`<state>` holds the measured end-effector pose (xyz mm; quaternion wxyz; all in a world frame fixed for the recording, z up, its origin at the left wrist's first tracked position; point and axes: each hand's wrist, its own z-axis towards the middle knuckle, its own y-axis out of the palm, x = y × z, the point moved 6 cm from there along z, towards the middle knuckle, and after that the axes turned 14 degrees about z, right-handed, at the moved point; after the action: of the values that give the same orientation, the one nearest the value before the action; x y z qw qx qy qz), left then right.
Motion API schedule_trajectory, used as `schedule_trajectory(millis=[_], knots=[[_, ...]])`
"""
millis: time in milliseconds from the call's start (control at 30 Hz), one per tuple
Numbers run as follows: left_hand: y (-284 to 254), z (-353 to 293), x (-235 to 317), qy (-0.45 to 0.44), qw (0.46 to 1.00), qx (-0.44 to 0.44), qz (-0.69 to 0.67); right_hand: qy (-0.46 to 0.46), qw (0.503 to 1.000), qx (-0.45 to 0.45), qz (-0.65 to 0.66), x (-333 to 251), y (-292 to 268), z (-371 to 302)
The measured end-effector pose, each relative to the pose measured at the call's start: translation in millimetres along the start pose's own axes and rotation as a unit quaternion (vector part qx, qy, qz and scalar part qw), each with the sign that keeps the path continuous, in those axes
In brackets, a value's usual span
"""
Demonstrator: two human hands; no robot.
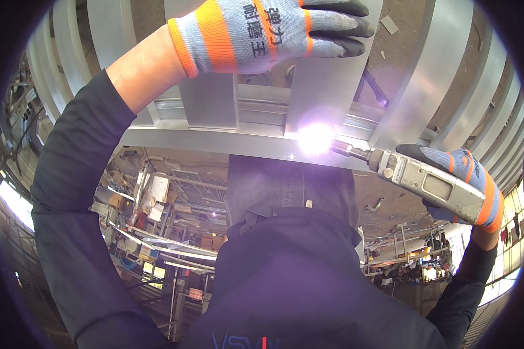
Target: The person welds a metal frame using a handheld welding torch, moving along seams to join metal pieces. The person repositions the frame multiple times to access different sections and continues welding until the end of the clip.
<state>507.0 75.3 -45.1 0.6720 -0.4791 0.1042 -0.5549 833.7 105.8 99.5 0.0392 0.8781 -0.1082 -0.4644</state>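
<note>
My right hand (pixel 470 167), in a grey-blue and orange glove, is wrapped round a handheld welding torch (pixel 413 173). The torch's nozzle points left and ends in a blinding white-violet glare (pixel 316 138). That glare sits where a wide flat metal slat (pixel 326 87) meets a long crosswise metal rail (pixel 209 139); the joint itself is hidden by the light. Higher up, my left hand (pixel 279 32) wears a matching glove with dark fingertips. Its fingers stretch out to the right across the same slat, holding nothing. Whether the palm presses on the metal, I cannot tell.
Several parallel metal slats (pixel 425 75) run away from the rail on both sides, with gaps over a brown floor (pixel 454 52). Behind me are metal racks (pixel 180 250) and cluttered odds and ends (pixel 431 256). A small pale scrap (pixel 389 25) lies on the floor ahead.
</note>
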Motion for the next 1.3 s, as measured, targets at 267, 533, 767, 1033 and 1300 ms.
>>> schedule_trajectory(millis=[267,533,767,1033,1300], knots=[[-0.6,1.3,-2.0,0.018,1.0,-0.008,0.019,0.008,1.0,0.004,0.005,1.9,0.7,-4.0],[6.0,3.1,-2.5,0.036,0.999,0.024,0.031,0.013,1.0,0.009,0.008,1.6,1.8,-12.6],[-3.5,17.1,2.6,0.013,1.0,0.011,-0.006,0.018,1.0,0.012,0.009,1.2,2.2,-12.3],[-10.1,33.1,12.6,0.016,0.994,-0.052,0.094,0.033,0.999,0.012,0.016,5.4,1.9,-14.2],[-17.1,33.4,8.7,0.027,0.978,-0.159,0.133,0.023,1.0,0.006,0.012,9.6,1.1,-15.1]])
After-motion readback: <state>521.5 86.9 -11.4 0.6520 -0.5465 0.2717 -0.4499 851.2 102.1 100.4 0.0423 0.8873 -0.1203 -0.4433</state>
